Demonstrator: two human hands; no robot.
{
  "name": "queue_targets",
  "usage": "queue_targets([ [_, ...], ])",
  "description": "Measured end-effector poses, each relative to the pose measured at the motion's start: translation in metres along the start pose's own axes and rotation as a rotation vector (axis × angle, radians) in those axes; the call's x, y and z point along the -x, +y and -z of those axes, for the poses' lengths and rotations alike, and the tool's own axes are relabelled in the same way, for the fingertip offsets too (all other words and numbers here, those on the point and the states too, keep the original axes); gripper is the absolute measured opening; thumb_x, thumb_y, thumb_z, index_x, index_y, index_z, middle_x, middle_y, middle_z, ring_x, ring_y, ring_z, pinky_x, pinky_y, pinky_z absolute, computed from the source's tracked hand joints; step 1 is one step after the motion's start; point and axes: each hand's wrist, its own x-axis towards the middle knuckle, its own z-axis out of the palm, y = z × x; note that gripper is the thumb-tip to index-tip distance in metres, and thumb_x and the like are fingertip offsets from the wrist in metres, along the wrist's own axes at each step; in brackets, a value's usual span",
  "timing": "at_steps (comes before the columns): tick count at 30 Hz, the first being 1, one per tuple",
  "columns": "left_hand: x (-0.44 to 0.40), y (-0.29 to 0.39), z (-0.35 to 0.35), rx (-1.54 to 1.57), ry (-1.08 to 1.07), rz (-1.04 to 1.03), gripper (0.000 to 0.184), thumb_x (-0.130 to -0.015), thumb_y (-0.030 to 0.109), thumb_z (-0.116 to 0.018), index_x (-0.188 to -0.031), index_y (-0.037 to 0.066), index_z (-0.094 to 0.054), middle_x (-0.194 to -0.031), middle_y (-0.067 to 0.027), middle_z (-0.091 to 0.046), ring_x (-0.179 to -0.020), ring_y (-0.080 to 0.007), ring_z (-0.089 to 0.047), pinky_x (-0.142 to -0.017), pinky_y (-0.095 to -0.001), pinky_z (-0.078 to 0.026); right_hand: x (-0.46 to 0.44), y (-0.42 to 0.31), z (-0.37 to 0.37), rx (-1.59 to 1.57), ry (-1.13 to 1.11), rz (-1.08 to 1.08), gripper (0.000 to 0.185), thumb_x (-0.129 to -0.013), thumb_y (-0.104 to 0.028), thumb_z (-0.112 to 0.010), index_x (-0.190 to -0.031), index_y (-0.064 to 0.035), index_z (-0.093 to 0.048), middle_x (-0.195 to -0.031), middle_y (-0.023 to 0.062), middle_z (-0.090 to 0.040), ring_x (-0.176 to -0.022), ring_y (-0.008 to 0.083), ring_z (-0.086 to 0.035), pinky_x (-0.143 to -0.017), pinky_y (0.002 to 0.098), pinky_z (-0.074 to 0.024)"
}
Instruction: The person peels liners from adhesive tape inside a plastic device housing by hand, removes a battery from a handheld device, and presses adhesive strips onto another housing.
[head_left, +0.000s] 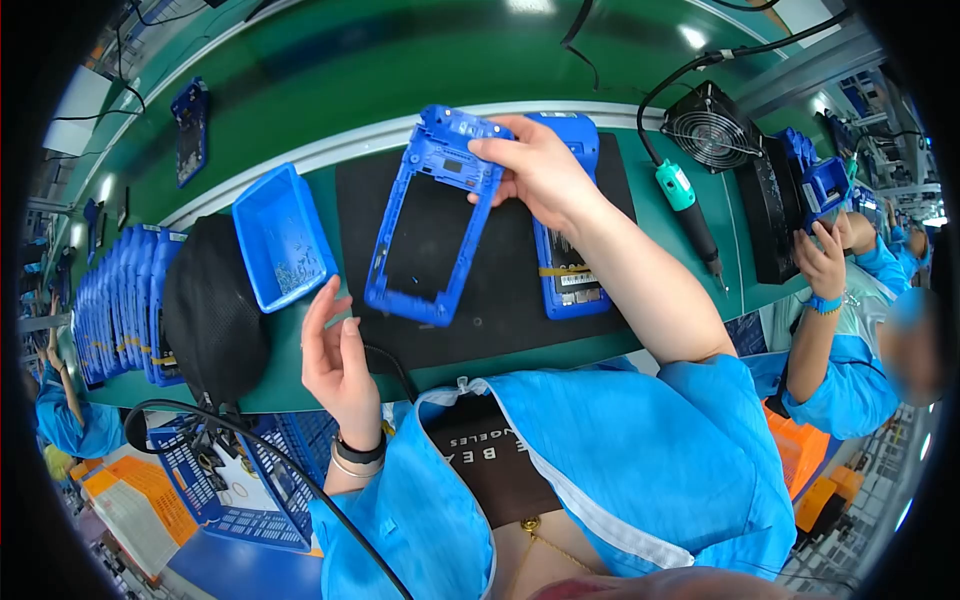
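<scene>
My right hand (pixel 535 165) grips the top corner of a blue plastic frame (pixel 455 180) with a large rectangular opening, held tilted above the black mat (pixel 480 340). My left hand (pixel 338 350), fingers apart and holding nothing, is at the mat's left edge, just below a blue tray (pixel 285 235) with small screws in it. Beyond my right wrist, a blue device (pixel 575 290) with a yellow strip and a label lies on the mat, partly hidden by my forearm.
Left of the tray are a black cloth bag (pixel 215 310) and a row of blue housings (pixel 120 300). A teal electric screwdriver (pixel 685 200) on a cable and a fan (pixel 710 130) are at the right. A co-worker's hand (pixel 822 262) holds a blue part farther right.
</scene>
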Motion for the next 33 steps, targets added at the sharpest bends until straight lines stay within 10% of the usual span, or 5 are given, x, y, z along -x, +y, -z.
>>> queue_targets([
  [9, -0.003, 0.009, -0.020, 0.119, -0.133, -0.017, 0.041, -0.089, 0.003, -0.052, -0.129, -0.004, -0.044, -0.124, -0.0176, -0.053, -0.106, -0.0200, -0.056, -0.091, -0.0322, -0.043, 0.028, -0.025, -0.002, -0.199, -0.099, 0.064, 0.045, -0.082, -0.012, -0.064, -0.117, 0.0068, -0.042, -0.083, 0.0144, -0.063, -0.060, 0.0204, -0.065, -0.048, 0.0273, -0.0512],
  [15, -0.004, 0.021, -0.011, 0.617, -0.404, 0.453, 0.032, -0.097, 0.014, -0.042, -0.122, -0.006, -0.049, -0.100, -0.0179, -0.063, -0.087, -0.0214, -0.063, -0.078, -0.0307, -0.050, 0.037, -0.024, -0.007, -0.237, -0.088, 0.078, 0.046, -0.084, -0.016, -0.064, -0.119, 0.0045, -0.044, -0.089, 0.0117, -0.062, -0.069, 0.0173, -0.064, -0.051, 0.0273, -0.0516],
  [33, 0.000, 0.019, -0.008, 0.693, -0.318, 0.493, 0.031, -0.095, 0.015, -0.045, -0.117, -0.006, -0.051, -0.086, -0.0126, -0.060, -0.080, -0.0192, -0.061, -0.076, -0.0315, -0.051, 0.050, -0.028, 0.003, -0.213, -0.251, 0.090, 0.050, -0.093, -0.027, -0.052, -0.135, -0.0036, -0.038, -0.095, 0.0117, -0.064, -0.078, 0.0178, -0.066, -0.060, 0.0289, -0.0549],
])
